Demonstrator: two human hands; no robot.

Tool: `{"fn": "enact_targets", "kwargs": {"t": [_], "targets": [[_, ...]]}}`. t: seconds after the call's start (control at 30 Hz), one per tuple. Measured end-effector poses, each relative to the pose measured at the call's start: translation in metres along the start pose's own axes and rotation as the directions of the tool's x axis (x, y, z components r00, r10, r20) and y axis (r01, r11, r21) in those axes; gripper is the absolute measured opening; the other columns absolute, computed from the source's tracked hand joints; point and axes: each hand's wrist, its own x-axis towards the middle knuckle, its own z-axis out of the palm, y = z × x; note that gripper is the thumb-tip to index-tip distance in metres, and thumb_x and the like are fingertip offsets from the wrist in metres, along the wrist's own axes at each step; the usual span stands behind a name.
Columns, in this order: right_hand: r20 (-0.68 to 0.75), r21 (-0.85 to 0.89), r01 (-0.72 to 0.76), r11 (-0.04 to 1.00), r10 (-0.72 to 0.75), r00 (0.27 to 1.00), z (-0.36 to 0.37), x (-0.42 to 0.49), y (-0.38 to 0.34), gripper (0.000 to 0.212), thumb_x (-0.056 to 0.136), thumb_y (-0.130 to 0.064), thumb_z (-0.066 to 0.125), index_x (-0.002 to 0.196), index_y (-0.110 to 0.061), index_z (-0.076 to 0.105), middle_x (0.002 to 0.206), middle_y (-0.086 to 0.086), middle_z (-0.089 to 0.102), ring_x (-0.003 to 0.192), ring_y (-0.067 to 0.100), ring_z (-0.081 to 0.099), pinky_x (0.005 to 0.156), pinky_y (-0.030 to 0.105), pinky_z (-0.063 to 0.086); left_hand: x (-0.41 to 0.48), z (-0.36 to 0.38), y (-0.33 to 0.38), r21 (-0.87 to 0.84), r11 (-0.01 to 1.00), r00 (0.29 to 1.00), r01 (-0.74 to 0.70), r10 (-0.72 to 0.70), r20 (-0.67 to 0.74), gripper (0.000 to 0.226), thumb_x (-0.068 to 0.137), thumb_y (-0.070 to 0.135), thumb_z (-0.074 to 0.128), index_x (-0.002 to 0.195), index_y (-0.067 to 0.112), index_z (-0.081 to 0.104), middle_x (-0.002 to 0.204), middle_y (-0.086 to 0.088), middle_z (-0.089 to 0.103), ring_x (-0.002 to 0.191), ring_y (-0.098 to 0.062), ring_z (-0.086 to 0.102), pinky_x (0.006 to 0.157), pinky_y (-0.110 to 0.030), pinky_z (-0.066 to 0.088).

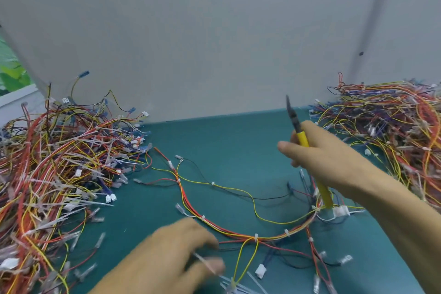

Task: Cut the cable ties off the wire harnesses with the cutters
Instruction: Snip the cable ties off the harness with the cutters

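Right hand (334,157) is wrapped round our yellow cutters (302,138), tips up, over the mat (226,145). Left hand (181,250) is blurry, but we think it's pinching a loose tie (206,262). Harness (272,237) lies spread on the mat between both hands.

The raised right hand (330,160) grips the cutters (302,139), while the low, blurred left hand (181,249) pinches a cable tie (204,262).

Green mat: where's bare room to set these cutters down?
Roomiest: the back middle of the mat, bordered by the grey wall, the left wire pile and the right hand gripping the cutters. A smaller gap sits inside the harness loop. Crowded: that pile, the right wire pile, and the front edge where the left hand pinches a cable tie.
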Motion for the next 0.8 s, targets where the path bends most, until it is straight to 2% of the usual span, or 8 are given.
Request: {"fn": "enact_targets", "kwargs": {"t": [0.1, 0.23, 0.37, 0.47, 0.57, 0.67, 0.73, 0.8], "targets": [[-0.145, -0.201, 0.014, 0.979, -0.044, 0.988, -0.021, -0.003, 0.001, 0.026, 0.086, -0.033, 0.059, 0.079, -0.009, 0.053, 0.075, 0.011, 0.063, 0.076, 0.030, 0.062, 0.074, 0.041, 0.050, 0.021, -0.006, -0.013, -0.063, 0.976, 0.932, 0.210, -0.220, -0.288, 0.024, 0.089, 0.057, 0.048, 0.084, 0.037, 0.060, 0.081, 0.015, 0.061, 0.082, 0.000, 0.054, 0.073, -0.022, 0.044], [-0.090, -0.541, -0.076, 0.838, 0.032, 0.995, -0.029, -0.023, 0.013, 0.035, 0.086, -0.048, 0.054, 0.067, -0.019, 0.048, 0.070, 0.005, 0.058, 0.071, 0.028, 0.059, 0.066, 0.035, 0.050, 0.053, -0.014, -0.033, -0.006, 0.912, 0.874, 0.411, -0.395, -0.283, 0.033, 0.095, 0.046, 0.047, 0.075, 0.022, 0.059, 0.080, 0.001, 0.061, 0.090, -0.024, 0.057, 0.075, -0.032, 0.047], [0.094, -0.706, -0.079, 0.703, 0.204, 0.974, 0.001, -0.043, 0.039, 0.044, 0.085, -0.068, 0.041, 0.078, -0.024, 0.041, 0.080, -0.003, 0.047, 0.093, 0.025, 0.061, 0.069, 0.031, 0.043, 0.062, -0.011, -0.049, -0.077, 0.897, 0.867, 0.435, -0.440, -0.233, 0.031, 0.094, 0.043, 0.052, 0.070, 0.023, 0.059, 0.085, 0.003, 0.066, 0.091, -0.022, 0.060, 0.079, -0.033, 0.049], [0.092, -0.681, -0.113, 0.723, 0.237, 0.967, 0.022, -0.051, 0.049, 0.045, 0.082, -0.073, 0.037, 0.083, -0.028, 0.041, 0.083, -0.003, 0.042, 0.100, 0.023, 0.059, 0.068, 0.032, 0.037, 0.061, -0.006, -0.052, -0.063, 0.855, 0.812, 0.514, -0.509, -0.286, 0.039, 0.087, 0.057, 0.053, 0.073, 0.022, 0.059, 0.086, 0.004, 0.067, 0.091, -0.023, 0.061, 0.075, -0.031, 0.049], [0.030, -0.618, -0.172, 0.767, 0.241, 0.970, 0.034, -0.048, 0.053, 0.040, 0.079, -0.065, 0.043, 0.081, -0.025, 0.042, 0.080, -0.006, 0.047, 0.086, 0.024, 0.054, 0.065, 0.033, 0.039, 0.067, 0.000, -0.042, 0.033, 0.780, 0.746, 0.625, -0.584, -0.320, 0.052, 0.077, 0.071, 0.054, 0.077, 0.019, 0.051, 0.097, -0.002, 0.064, 0.097, -0.028, 0.061, 0.070, -0.031, 0.043], [0.003, -0.430, -0.208, 0.878, 0.232, 0.973, 0.039, -0.040, 0.050, 0.026, 0.070, -0.046, 0.056, 0.076, -0.021, 0.049, 0.075, -0.004, 0.059, 0.078, 0.024, 0.056, 0.065, 0.033, 0.047, 0.078, 0.001, -0.036, 0.031, 0.760, 0.731, 0.649, -0.610, -0.306, 0.037, 0.077, 0.052, 0.064, 0.088, 0.017, 0.057, 0.104, -0.003, 0.065, 0.101, -0.028, 0.062, 0.071, -0.031, 0.044], [-0.062, -0.285, -0.219, 0.933, 0.210, 0.976, 0.037, -0.031, 0.045, 0.019, 0.069, -0.032, 0.064, 0.072, -0.017, 0.053, 0.064, -0.002, 0.062, 0.072, 0.022, 0.058, 0.060, 0.030, 0.046, 0.085, -0.003, -0.035, -0.125, 0.787, 0.735, 0.604, -0.611, -0.295, 0.020, 0.076, 0.031, 0.068, 0.085, 0.014, 0.064, 0.095, -0.005, 0.069, 0.094, -0.028, 0.065, 0.075, -0.031, 0.052], [-0.176, -0.121, -0.188, 0.975, 0.166, 0.970, 0.030, -0.019, 0.039, 0.019, 0.070, -0.024, 0.072, 0.066, -0.014, 0.056, 0.054, -0.001, 0.058, 0.061, 0.021, 0.056, 0.055, 0.028, 0.041, 0.091, -0.008, -0.034, -0.510, 0.739, 0.728, 0.440, -0.626, -0.280, 0.007, 0.075, 0.014, 0.069, 0.077, 0.011, 0.063, 0.080, -0.009, 0.069, 0.079, -0.028, 0.069, 0.071, -0.039, 0.059]]}}
